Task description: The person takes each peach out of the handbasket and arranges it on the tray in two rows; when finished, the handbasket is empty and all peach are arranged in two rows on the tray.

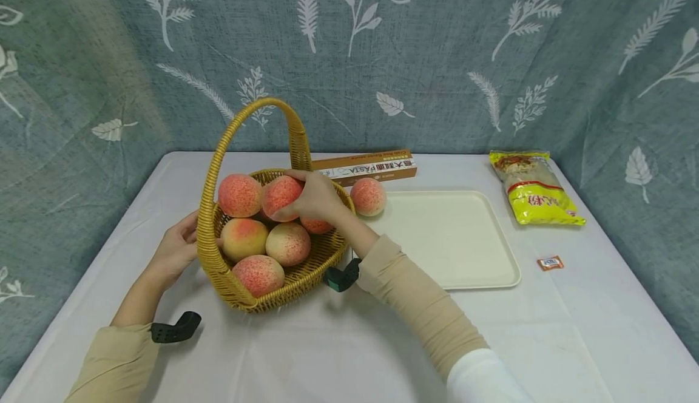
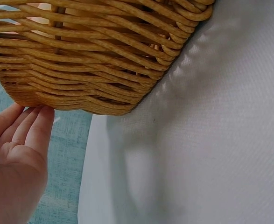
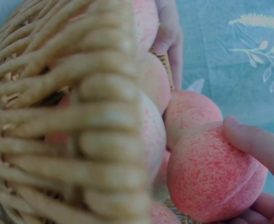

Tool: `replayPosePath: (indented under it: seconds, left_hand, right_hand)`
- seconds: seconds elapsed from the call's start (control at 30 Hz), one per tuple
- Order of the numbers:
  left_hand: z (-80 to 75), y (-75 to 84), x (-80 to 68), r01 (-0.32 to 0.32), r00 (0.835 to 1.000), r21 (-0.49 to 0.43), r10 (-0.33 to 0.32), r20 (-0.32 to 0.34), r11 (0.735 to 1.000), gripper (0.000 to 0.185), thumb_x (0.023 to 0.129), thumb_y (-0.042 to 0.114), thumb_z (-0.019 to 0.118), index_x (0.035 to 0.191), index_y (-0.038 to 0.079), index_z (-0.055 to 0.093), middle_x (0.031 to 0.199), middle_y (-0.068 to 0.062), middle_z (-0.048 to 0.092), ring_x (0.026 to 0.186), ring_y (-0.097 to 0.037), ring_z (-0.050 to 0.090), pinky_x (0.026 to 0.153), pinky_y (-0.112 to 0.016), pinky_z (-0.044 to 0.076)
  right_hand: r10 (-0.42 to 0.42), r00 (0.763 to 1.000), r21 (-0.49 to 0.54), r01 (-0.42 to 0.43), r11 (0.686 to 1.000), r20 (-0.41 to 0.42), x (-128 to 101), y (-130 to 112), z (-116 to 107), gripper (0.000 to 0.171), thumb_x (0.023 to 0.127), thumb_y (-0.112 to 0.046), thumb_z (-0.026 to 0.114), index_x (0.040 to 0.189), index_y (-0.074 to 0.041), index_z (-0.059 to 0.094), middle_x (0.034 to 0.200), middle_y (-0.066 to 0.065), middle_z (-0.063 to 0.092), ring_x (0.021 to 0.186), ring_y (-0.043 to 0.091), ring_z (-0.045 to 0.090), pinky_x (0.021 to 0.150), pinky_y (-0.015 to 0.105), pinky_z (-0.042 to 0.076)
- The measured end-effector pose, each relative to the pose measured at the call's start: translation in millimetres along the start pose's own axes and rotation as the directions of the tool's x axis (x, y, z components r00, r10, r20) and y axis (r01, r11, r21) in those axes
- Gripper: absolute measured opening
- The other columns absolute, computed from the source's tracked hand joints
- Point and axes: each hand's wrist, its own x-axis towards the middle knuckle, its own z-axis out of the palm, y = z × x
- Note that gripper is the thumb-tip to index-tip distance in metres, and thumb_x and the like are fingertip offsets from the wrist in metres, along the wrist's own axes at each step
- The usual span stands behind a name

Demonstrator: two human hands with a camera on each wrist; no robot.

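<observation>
right hand (image 1: 314, 196): fingers curled round a peach (image 1: 281, 196), held above the basket (image 1: 306, 278), centre-left of frame. In wrist view the thumb (image 3: 253, 144) lies on top of the peach (image 3: 214, 175); palm side cut off at lower right.
left hand (image 1: 175, 248): fingers straight, relaxed, against the basket's outer wall on the frame-left side; holds nothing. Wrist view: fingertips (image 2: 31, 116) at the weave (image 2: 80, 56), whether touching or just short is hard to tell; palm cut off at lower left.
basket: wicker, tall hoop handle (image 1: 246, 130), on the table (image 1: 327, 354). Holds 5 more peaches; one is mostly hidden under the right hand, only a sliver shows (image 1: 317, 226).
loose peach (image 1: 368, 196): on the table just beside the basket's right rim, at the tray's (image 1: 491, 269) upper-left corner.
pasta box (image 1: 364, 167): behind basket, left end hidden by rim and handle.
yellow bag (image 1: 534, 189): upper right, print too small to read.
small packet (image 1: 550, 263): right of tray, label illegible.
right wrist view: blurred basket rim fills the left half, hides most of the inside.
</observation>
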Motion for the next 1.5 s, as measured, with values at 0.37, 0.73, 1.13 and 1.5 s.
replayPosePath:
  seconds: [0.37, 0.73, 1.13, 1.5]
  left_hand:
    - [1.9, 1.0, 1.1, 0.028, 0.999, 0.016, -0.028, 0.017, 0.999, 0.082, 0.091, 0.012, 0.066, 0.154, -0.002, 0.014, 0.152, -0.030, 0.026, 0.120, -0.003, 0.046, 0.083, -0.009, 0.041]
    - [2.8, 3.0, 0.8, 0.012, 1.000, 0.005, -0.012, 0.007, 1.000, 0.081, 0.091, 0.011, 0.066, 0.153, -0.004, 0.015, 0.151, -0.032, 0.026, 0.116, 0.003, 0.045, 0.083, -0.008, 0.041]
    - [0.9, 2.4, 2.8, 0.003, 1.000, 0.000, -0.003, 0.009, 1.000, 0.079, 0.091, 0.008, 0.065, 0.153, -0.005, 0.016, 0.149, -0.034, 0.027, 0.110, 0.010, 0.043, 0.084, -0.007, 0.041]
    - [-0.8, 0.0, 2.3, -0.002, 1.000, -0.011, 0.002, 0.017, 1.000, 0.080, 0.091, 0.008, 0.065, 0.153, -0.004, 0.015, 0.151, -0.033, 0.023, 0.114, 0.008, 0.044, 0.084, -0.008, 0.041]
  right_hand:
    - [-0.017, 0.999, 0.057, 0.019, 0.998, -0.033, -12.1, 5.5, -16.3, 0.086, 0.068, -0.023, 0.090, 0.143, -0.015, 0.050, 0.128, 0.009, 0.061, 0.109, 0.021, 0.059, 0.083, 0.026, 0.050]
    - [-0.005, 0.996, 0.059, 0.010, 0.998, -0.093, -21.7, 14.1, -22.6, 0.086, 0.068, -0.022, 0.091, 0.143, -0.015, 0.050, 0.134, 0.009, 0.058, 0.116, 0.023, 0.057, 0.090, 0.030, 0.050]
    - [0.025, 0.989, 0.128, -0.006, 0.992, -0.145, -30.1, 19.5, -30.8, 0.084, 0.068, -0.019, 0.090, 0.142, -0.013, 0.052, 0.134, 0.009, 0.058, 0.117, 0.025, 0.056, 0.091, 0.033, 0.050]
    - [0.116, 0.964, 0.253, -0.053, 0.966, -0.241, -42.9, 26.0, -46.8, 0.082, 0.068, -0.019, 0.090, 0.141, -0.011, 0.052, 0.129, 0.010, 0.061, 0.113, 0.023, 0.059, 0.090, 0.034, 0.051]
